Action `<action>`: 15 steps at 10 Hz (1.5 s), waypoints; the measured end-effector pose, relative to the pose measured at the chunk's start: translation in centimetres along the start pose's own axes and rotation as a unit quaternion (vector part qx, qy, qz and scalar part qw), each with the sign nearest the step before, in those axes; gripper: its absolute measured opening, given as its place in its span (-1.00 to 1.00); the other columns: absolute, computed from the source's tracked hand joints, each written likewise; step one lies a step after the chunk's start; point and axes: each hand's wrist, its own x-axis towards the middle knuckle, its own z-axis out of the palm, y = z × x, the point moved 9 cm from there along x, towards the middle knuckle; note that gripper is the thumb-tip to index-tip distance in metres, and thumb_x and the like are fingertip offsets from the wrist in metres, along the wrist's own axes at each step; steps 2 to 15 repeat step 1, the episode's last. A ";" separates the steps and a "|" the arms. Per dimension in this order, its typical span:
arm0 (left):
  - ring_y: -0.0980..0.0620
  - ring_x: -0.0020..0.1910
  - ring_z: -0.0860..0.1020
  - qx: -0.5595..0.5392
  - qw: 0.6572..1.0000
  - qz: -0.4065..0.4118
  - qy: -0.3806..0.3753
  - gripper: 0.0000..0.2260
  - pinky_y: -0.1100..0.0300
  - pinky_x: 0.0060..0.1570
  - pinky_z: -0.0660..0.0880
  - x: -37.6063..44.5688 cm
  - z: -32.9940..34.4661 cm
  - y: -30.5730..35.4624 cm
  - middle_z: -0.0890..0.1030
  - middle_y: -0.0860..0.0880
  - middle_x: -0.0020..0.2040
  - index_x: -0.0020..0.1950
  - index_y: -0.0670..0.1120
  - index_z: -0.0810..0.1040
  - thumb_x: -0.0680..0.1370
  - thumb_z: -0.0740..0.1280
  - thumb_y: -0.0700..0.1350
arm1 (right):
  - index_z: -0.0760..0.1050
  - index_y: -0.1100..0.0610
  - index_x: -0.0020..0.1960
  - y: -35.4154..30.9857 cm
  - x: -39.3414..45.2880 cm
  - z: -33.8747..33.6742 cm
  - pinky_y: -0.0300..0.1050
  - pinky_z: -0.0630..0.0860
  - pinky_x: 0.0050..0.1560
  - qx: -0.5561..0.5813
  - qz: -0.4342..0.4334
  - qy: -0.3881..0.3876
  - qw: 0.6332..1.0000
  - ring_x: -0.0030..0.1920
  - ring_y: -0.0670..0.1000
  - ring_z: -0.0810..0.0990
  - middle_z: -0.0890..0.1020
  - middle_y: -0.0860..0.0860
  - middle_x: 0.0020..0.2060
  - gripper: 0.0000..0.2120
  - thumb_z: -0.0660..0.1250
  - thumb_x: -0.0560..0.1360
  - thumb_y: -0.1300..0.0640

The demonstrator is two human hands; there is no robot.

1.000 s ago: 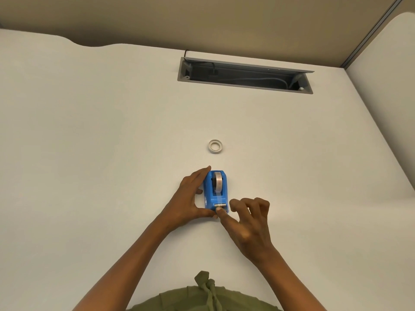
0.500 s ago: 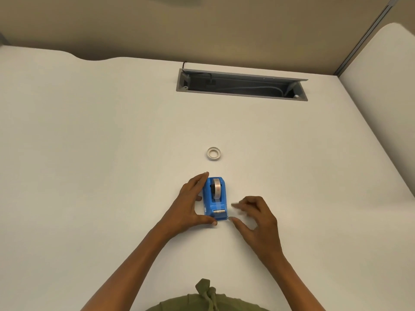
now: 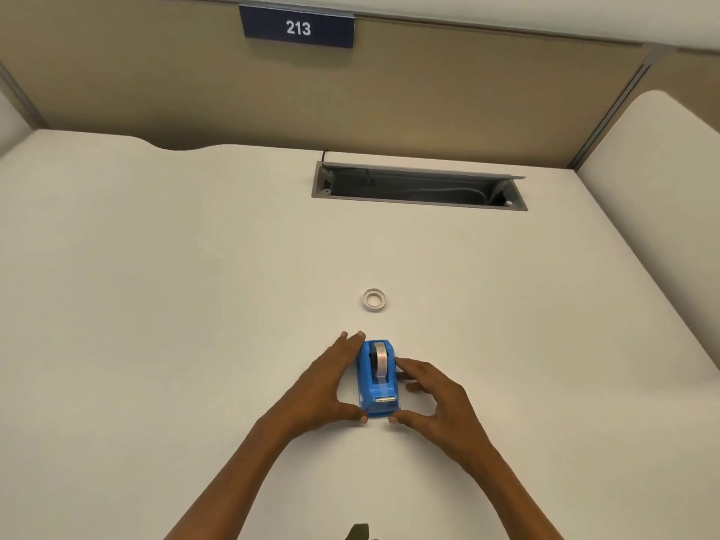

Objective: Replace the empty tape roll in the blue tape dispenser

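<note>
Centrally, the blue tape dispenser [image 3: 378, 387] stands on the white counter [image 3: 156, 305], a tape roll [image 3: 380, 358] seated in it. Left hand [image 3: 325, 387] grips its left side, thumb at the front corner; right hand [image 3: 434, 397] curves beside its right side, grip uncertain. Empty core [image 3: 374, 300] lies just beyond, apart

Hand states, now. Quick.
Left hand: grips the blue tape dispenser from its left side.
Right hand: curled against the dispenser's right side; grip cannot be told.
</note>
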 end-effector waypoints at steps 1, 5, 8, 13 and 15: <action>0.30 0.39 -0.23 0.058 0.998 0.020 -0.025 -0.09 0.26 0.38 -0.03 0.6 -0.7 0.7 -0.29 0.38 0.34 0.49 0.16 -0.13 0.40 0.47 0.03 | 0.28 -0.19 0.31 -0.1 -0.3 -0.8 -0.52 0.40 0.08 0.032 0.028 0.011 0.999 0.15 -0.34 0.47 0.49 -0.21 0.21 -0.31 0.53 0.27 -0.04; 0.30 0.39 -0.23 0.058 0.998 0.020 -0.025 -0.09 0.26 0.38 -0.03 0.6 -0.7 0.7 -0.29 0.38 0.34 0.49 0.16 -0.13 0.40 0.47 0.03 | 0.28 -0.19 0.31 -0.1 -0.3 -0.8 -0.52 0.40 0.08 0.032 0.028 0.011 0.999 0.15 -0.34 0.47 0.49 -0.21 0.21 -0.31 0.53 0.27 -0.04; 0.30 0.39 -0.23 0.058 0.998 0.020 -0.025 -0.09 0.26 0.38 -0.03 0.6 -0.7 0.7 -0.29 0.38 0.34 0.49 0.16 -0.13 0.40 0.47 0.03 | 0.28 -0.19 0.31 -0.1 -0.3 -0.8 -0.52 0.40 0.08 0.032 0.028 0.011 0.999 0.15 -0.34 0.47 0.49 -0.21 0.21 -0.31 0.53 0.27 -0.04; 0.30 0.39 -0.23 0.058 0.998 0.020 -0.025 -0.09 0.26 0.38 -0.03 0.6 -0.7 0.7 -0.29 0.38 0.34 0.49 0.16 -0.13 0.40 0.47 0.03 | 0.28 -0.19 0.31 -0.1 -0.3 -0.8 -0.52 0.40 0.08 0.032 0.028 0.011 0.999 0.15 -0.34 0.47 0.49 -0.21 0.21 -0.31 0.53 0.27 -0.04; 0.30 0.39 -0.23 0.058 0.998 0.020 -0.025 -0.09 0.26 0.38 -0.03 0.6 -0.7 0.7 -0.29 0.38 0.34 0.49 0.16 -0.13 0.40 0.47 0.03 | 0.28 -0.19 0.31 -0.1 -0.3 -0.8 -0.52 0.40 0.08 0.032 0.028 0.011 0.999 0.15 -0.34 0.47 0.49 -0.21 0.21 -0.31 0.53 0.27 -0.04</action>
